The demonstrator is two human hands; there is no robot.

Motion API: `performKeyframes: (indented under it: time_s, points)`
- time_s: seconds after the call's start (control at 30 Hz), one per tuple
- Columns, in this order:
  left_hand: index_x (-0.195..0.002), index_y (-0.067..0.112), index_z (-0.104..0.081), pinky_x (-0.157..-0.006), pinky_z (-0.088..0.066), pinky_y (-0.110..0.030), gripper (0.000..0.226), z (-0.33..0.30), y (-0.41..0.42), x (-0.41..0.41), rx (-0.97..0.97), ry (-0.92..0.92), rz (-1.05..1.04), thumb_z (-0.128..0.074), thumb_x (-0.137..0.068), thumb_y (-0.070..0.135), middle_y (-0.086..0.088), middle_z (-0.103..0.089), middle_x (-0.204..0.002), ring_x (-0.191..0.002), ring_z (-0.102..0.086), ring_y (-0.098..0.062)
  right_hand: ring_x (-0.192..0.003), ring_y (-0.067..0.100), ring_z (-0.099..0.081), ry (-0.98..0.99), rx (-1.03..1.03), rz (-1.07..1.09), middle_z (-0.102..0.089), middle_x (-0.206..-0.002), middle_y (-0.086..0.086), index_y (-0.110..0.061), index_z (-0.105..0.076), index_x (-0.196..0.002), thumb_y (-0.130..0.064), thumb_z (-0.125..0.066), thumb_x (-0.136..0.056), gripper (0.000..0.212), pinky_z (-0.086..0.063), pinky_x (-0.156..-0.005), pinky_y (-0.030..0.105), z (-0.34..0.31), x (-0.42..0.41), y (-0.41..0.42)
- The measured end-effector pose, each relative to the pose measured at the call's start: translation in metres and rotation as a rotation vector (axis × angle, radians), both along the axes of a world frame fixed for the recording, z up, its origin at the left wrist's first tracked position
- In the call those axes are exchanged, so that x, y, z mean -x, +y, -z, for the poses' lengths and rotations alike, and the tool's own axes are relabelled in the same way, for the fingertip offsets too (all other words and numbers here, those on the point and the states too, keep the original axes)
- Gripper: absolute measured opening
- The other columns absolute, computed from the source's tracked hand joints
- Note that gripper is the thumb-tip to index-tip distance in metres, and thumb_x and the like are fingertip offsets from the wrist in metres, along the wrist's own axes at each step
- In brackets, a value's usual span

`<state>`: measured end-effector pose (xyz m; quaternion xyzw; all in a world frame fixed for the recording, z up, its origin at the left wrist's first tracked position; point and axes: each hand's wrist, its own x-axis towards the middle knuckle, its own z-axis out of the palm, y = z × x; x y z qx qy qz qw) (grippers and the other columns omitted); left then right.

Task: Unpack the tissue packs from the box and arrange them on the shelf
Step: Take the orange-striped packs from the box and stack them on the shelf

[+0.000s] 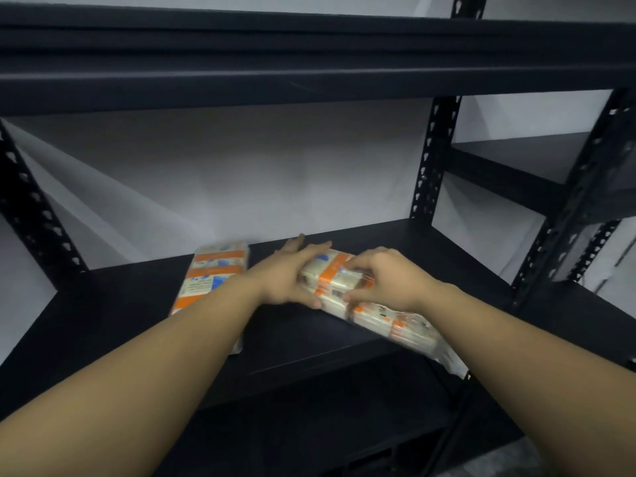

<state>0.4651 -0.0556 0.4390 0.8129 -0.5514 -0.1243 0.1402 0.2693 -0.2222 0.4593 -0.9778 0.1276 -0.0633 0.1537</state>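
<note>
Two long white-and-orange tissue packs lie on the black shelf board. One tissue pack rests flat at the left, partly hidden by my left forearm. The second tissue pack lies slanted to its right, its near end hanging past the shelf's front edge. My left hand presses flat against that pack's far left side. From above, my right hand curls its fingers on the pack's top. The box is out of view.
A black upper shelf beam runs overhead. Perforated black uprights stand at back right and left. A second shelf unit adjoins at the right. A pale wall lies behind.
</note>
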Motion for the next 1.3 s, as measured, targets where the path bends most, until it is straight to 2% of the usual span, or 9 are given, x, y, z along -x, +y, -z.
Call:
performKeyframes:
  time_s: [0.13,0.23,0.37,0.5,0.73,0.83,0.97,1.17,1.3]
  points:
    - [-0.159,0.058,-0.017,-0.126,0.005,-0.060,0.111,0.001,-0.019,-0.004,-0.018,-0.089,0.168,-0.087,-0.072,0.057,0.001,0.002,-0.175,-0.159,0.014,-0.026,-0.148,0.026,-0.030,0.051,0.070,0.071,-0.038,-0.162,-0.001,-0.040,-0.042,-0.154,-0.078,-0.073,-0.069,0.098,-0.034,-0.118,0.049,0.012,0.043,-0.005]
    - [-0.159,0.053,-0.024,-0.126,0.005,-0.053,0.100,0.007,-0.026,-0.006,-0.042,-0.126,0.236,-0.083,-0.079,0.056,0.007,-0.007,-0.174,-0.160,0.005,-0.020,-0.158,0.025,-0.013,0.092,0.133,0.157,-0.016,-0.172,0.000,-0.042,-0.022,-0.162,-0.076,-0.073,-0.073,0.108,-0.020,-0.125,0.048,0.025,0.071,-0.007]
    - [-0.153,0.050,-0.042,-0.123,-0.025,-0.035,0.086,0.008,-0.023,-0.012,0.053,-0.090,0.246,-0.085,-0.079,0.053,0.011,-0.034,-0.167,-0.153,-0.030,-0.017,-0.159,0.021,-0.016,0.087,0.167,0.173,-0.019,-0.173,-0.004,-0.040,-0.026,-0.162,-0.068,-0.068,-0.087,0.090,-0.013,-0.128,0.043,0.032,0.080,-0.004]
    - [-0.147,0.047,-0.051,-0.116,-0.019,-0.020,0.081,0.009,-0.017,-0.015,0.095,-0.004,0.198,-0.089,-0.076,0.044,0.014,-0.038,-0.164,-0.151,-0.032,-0.011,-0.158,0.018,-0.019,0.045,0.137,0.171,-0.026,-0.170,-0.007,-0.041,-0.036,-0.159,-0.062,-0.069,-0.090,0.079,-0.015,-0.129,0.046,0.034,0.079,-0.004]
    - [-0.136,0.039,-0.065,-0.125,-0.017,-0.028,0.061,0.017,-0.005,-0.031,0.174,0.098,0.154,-0.088,-0.079,0.039,0.003,-0.041,-0.164,-0.154,-0.031,-0.016,-0.159,0.020,-0.014,-0.152,-0.011,0.345,-0.031,-0.168,-0.010,-0.042,-0.048,-0.152,-0.055,-0.072,-0.091,0.066,-0.019,-0.127,0.052,0.055,0.099,0.011]
    - [-0.134,0.039,-0.067,-0.126,-0.025,-0.037,0.054,0.016,0.002,-0.039,0.158,0.066,0.040,-0.086,-0.083,0.038,-0.005,-0.035,-0.167,-0.151,-0.036,-0.026,-0.160,0.030,-0.004,-0.171,-0.059,0.470,-0.014,-0.173,0.001,-0.045,-0.047,-0.152,-0.054,-0.068,-0.094,0.063,-0.019,-0.128,0.055,0.067,0.103,0.021]
    - [-0.134,0.039,-0.067,-0.107,-0.038,-0.027,0.052,0.013,0.005,-0.042,0.151,0.120,-0.032,-0.085,-0.086,0.031,-0.004,-0.059,-0.148,-0.126,-0.057,-0.020,-0.155,0.026,-0.030,-0.266,-0.192,0.561,-0.017,-0.173,0.004,-0.042,-0.051,-0.151,-0.047,-0.074,-0.092,0.063,-0.033,-0.123,0.042,0.072,0.106,0.030]
    - [-0.128,0.039,-0.072,-0.113,-0.045,-0.039,0.049,0.009,-0.006,-0.039,0.174,0.139,-0.058,-0.088,-0.082,0.032,0.001,-0.066,-0.141,-0.123,-0.061,-0.018,-0.146,0.017,-0.047,-0.437,-0.193,0.567,-0.048,-0.158,0.008,-0.025,-0.068,-0.138,-0.040,-0.084,-0.084,0.058,-0.038,-0.120,0.033,0.076,0.115,0.024]
    - [-0.129,0.034,-0.072,-0.107,-0.043,-0.029,0.046,0.007,-0.023,-0.036,0.193,0.109,0.000,-0.085,-0.085,0.030,0.001,-0.067,-0.139,-0.122,-0.061,-0.014,-0.135,0.020,-0.058,-0.522,-0.080,0.577,-0.060,-0.147,0.009,-0.018,-0.075,-0.127,-0.037,-0.087,-0.081,0.052,-0.046,-0.115,0.039,0.085,0.121,0.009]
